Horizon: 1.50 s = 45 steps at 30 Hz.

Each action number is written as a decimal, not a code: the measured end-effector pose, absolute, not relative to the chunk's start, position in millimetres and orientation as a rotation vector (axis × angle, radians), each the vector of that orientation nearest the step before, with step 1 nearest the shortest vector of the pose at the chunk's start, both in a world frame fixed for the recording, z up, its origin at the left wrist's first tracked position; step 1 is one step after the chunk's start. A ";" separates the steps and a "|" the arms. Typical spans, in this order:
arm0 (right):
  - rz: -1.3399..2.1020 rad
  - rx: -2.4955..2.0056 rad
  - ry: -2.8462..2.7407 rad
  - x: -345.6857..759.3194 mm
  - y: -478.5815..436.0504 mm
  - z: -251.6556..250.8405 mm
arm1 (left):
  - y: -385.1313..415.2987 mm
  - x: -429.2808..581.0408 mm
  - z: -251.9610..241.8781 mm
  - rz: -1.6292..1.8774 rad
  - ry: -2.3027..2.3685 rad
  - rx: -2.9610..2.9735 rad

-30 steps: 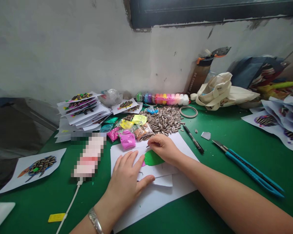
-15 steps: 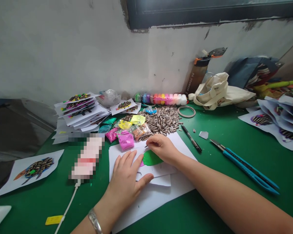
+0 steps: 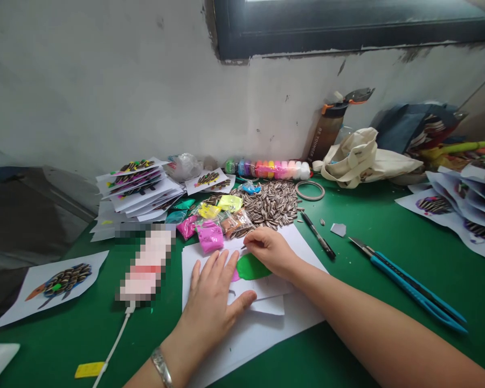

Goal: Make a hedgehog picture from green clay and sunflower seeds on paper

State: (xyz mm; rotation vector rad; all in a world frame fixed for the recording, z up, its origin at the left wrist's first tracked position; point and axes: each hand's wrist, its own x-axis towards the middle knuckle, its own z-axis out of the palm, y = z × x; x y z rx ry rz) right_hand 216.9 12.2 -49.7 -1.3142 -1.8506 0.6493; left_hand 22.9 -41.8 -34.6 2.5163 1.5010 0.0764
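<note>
My left hand (image 3: 214, 293) lies flat with fingers spread on a white sheet of paper (image 3: 267, 337), steadying nothing visible but the paper itself. Beside its index finger is a flat green clay oval (image 3: 254, 267), with a bit of pink clay (image 3: 235, 275) at its left end. Over the oval's upper right edge, my right hand (image 3: 269, 249) has thumb and index finger pinched together. A small dark pointed tip, apparently a sunflower seed (image 3: 243, 247), sticks out of the pinch; most of it is hidden.
Behind the paper lie a pile of sunflower seeds (image 3: 272, 202) and bagged clay, including a magenta packet (image 3: 210, 237). To the right are a pen (image 3: 318, 235), a tape ring (image 3: 310, 190) and long blue-handled tweezers (image 3: 418, 291). Finished seed pictures (image 3: 139, 188) are stacked at left.
The view has shifted slightly, so everything sits a little lower in the picture. Both hands keep nearly the same place over the paper.
</note>
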 end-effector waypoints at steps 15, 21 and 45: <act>0.657 -1.281 -1.869 218.3 12.7 -51.5 | -41.6 22.8 -35.1 0.092 1.472 2.569; 0.658 -1.280 -1.867 217.7 12.1 -51.2 | -56.4 9.6 -36.6 0.228 1.349 2.703; 0.670 -1.286 -1.871 218.9 12.0 -50.9 | -60.2 6.5 -31.4 0.194 1.207 2.801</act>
